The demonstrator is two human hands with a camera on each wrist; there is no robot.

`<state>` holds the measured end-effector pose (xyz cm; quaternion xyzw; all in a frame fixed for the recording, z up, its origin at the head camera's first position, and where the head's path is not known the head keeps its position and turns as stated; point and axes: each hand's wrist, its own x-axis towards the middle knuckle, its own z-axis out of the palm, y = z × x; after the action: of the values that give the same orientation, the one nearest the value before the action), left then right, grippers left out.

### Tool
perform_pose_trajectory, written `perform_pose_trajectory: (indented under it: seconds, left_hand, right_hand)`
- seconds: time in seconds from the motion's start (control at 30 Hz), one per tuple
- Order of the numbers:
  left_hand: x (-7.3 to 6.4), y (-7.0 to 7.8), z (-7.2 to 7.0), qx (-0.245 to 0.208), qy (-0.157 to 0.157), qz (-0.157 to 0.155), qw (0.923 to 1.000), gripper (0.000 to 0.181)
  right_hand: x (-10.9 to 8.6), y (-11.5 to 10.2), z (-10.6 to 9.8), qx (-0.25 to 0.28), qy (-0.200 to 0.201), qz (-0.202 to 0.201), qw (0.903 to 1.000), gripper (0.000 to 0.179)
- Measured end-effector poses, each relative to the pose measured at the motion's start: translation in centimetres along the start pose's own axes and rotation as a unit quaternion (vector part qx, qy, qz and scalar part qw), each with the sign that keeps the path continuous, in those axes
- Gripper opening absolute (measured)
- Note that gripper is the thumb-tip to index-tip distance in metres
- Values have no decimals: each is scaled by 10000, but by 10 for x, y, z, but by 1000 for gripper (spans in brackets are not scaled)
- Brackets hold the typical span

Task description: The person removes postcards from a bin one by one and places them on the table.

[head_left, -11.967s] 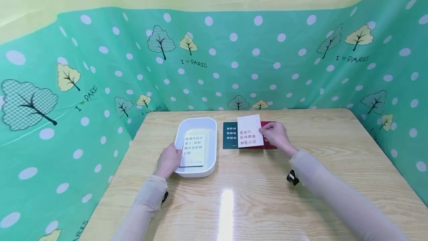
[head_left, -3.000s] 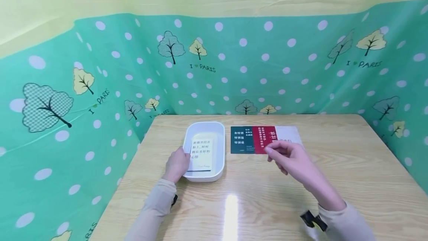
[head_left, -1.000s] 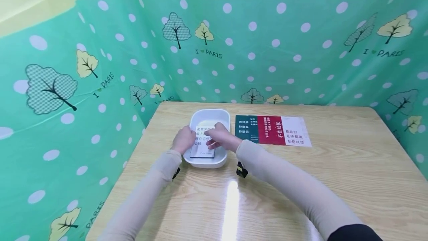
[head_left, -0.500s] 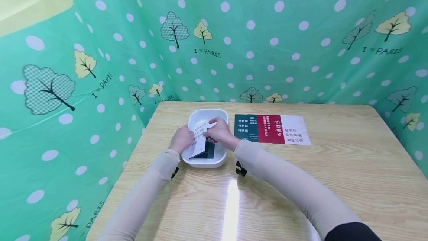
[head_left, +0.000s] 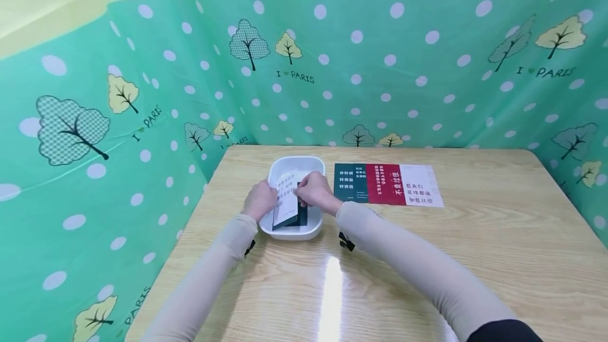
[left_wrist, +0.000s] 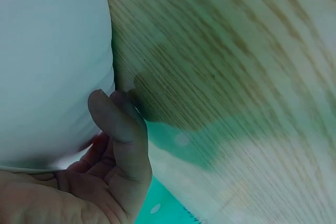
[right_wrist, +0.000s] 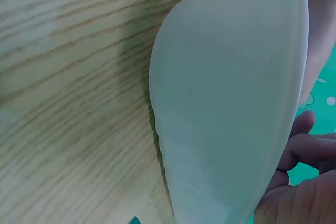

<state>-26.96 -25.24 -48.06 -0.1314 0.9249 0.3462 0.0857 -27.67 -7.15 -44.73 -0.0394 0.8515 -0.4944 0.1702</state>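
Note:
A white plastic tub (head_left: 300, 234) stands on the table, left of centre in the head view. My left hand (head_left: 261, 199) grips its left rim; in the left wrist view the fingers (left_wrist: 118, 121) lie against the tub's outer wall. Inside the tub a white card (head_left: 286, 210) with lines of dark Chinese print is tilted, its right edge raised. My right hand (head_left: 315, 190) reaches over the tub and pinches that raised edge. Under it shows a dark green card (head_left: 301, 219), partly hidden. In the right wrist view the tub's wall hides my right hand's fingertips.
Right of the tub, cards lie side by side in a row: dark green (head_left: 344, 183), red (head_left: 383, 183) and white (head_left: 421, 181). A green and yellow curtain (head_left: 332, 83) with tree prints hangs around the wooden table (head_left: 404, 257).
At 12 seconds ago my right hand held the red-printed white card, since laid at the row's right end. It then moved left into the tub and lifted the dark-printed card's right edge, baring dark green.

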Motion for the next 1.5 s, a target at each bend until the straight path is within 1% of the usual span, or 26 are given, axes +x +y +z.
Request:
perform_pose_trajectory:
  seconds: [0.17, 0.23, 0.3, 0.53, 0.7, 0.8, 0.93, 1.07, 1.17, 1.27, 1.33, 1.5]
  left_hand:
    - [3, -1, 1, 202, 107, 76, 9997, 37]
    - [4, -2, 1, 328, 156, 68, 9993, 35]
    - [4, -2, 0, 389, 150, 39, 9991, 34]
    - [4, -1, -1, 362, 97, -19, 9993, 41]
    - [6, 0, -4, 262, 5, -78, 9996, 43]
    - [8, -2, -5, 202, -49, -100, 9997, 42]
    - [12, -8, -6, 151, -19, -7, 9999, 39]
    - [16, -11, -12, -60, -31, 83, 9999, 42]
    - [15, -9, -15, -186, -104, 11, 9998, 45]
    - [12, -9, -13, -244, -179, -41, 9995, 49]
    - [11, -11, -11, -219, -172, -85, 9996, 53]
    - [10, -12, -6, -70, 18, -40, 10000, 54]
  right_hand:
    - [-4, 0, -3, -593, -149, -247, 9978, 20]
    - [-5, 0, -4, -754, -197, -357, 9963, 22]
    - [-7, 1, -4, -798, -225, -404, 9957, 22]
    - [-9, 1, -5, -708, -191, -373, 9966, 18]
    - [-11, -1, -7, -716, -192, -316, 9967, 21]
    - [-13, -1, -8, -739, -148, -314, 9967, 22]
    - [-16, 0, -9, -690, -22, -380, 9969, 23]
    - [-18, 0, -13, -513, 176, -503, 9973, 20]
    - [-20, 1, -17, -397, 298, -511, 9975, 19]
    - [-22, 3, -20, -319, 405, -462, 9976, 18]
    - [-23, 5, -21, -309, 444, -427, 9976, 18]
    - [-26, 7, -25, -184, 568, -420, 9973, 15]
